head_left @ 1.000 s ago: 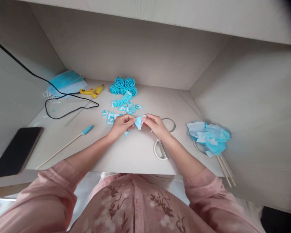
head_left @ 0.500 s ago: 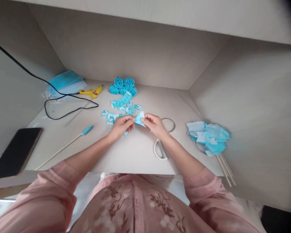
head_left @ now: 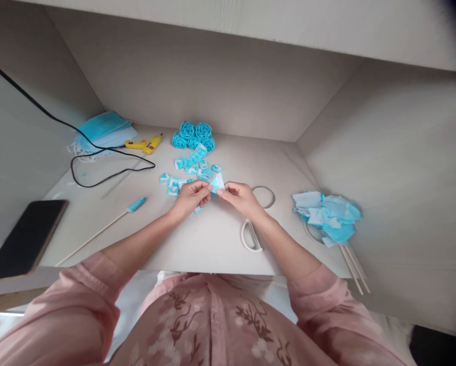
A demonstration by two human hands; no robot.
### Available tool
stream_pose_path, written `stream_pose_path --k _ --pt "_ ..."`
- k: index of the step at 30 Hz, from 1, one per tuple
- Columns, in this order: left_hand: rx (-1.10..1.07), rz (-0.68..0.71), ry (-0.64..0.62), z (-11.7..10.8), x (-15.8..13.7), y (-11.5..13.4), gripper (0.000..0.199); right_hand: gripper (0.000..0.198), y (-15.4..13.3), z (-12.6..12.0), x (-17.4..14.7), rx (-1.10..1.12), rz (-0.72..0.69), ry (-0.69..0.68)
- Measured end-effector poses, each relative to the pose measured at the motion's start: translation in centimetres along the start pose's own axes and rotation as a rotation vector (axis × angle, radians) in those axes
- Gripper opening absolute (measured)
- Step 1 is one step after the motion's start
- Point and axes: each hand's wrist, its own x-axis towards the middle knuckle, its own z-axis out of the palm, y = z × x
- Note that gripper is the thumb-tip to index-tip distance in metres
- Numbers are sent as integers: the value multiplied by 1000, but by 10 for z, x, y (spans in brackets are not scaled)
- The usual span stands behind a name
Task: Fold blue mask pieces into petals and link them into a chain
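Between my two hands, above the middle of the table, is a small folded piece of blue and white mask fabric. My left hand pinches its left corner between thumb and fingers. On the other side, my right hand is closed on its lower right edge. Small folded blue pieces with white strips lie behind and beside my left hand, partly hidden by it. Farther back sit a pleated blue strip and several rolled blue roses. A ring of clear tape lies right of my right hand.
A yellow glue gun with a black cord lies by stacked face masks at back left. Nearer are a stick with a blue tip and a phone. Rightward are a white half-round object, blue fabric pieces and wooden sticks.
The fabric piece has tilted and shows more white along its right side. My right hand has shifted slightly left and regripped lower on it; my left hand stays nearly in place.
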Motion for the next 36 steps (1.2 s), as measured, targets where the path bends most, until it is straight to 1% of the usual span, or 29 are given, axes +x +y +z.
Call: stream_pose_path --k 4,15,21,24,27,29,33,36 --pt "10 -3 1 0 0 1 38 36 2 1 1 -12 -15 -2" --pt "17 -1 3 0 -1 0 37 42 3 3 1 -38 -37 -6" --pt "52 12 6 0 0 -4 36 36 1 2 1 53 -9 -57" --pt "86 20 -7 1 0 -5 35 36 -1 1 1 88 10 -39" --pt "105 32 -12 1 0 -4 35 33 -2 2 1 104 8 -13" --pt "77 37 -20 1 -1 -2 38 30 -3 2 1 99 6 15" --pt "-71 30 -16 0 -2 0 41 29 -4 0 0 92 2 64" --pt "-59 21 -22 0 -1 0 38 28 -4 -1 1 110 -6 61"
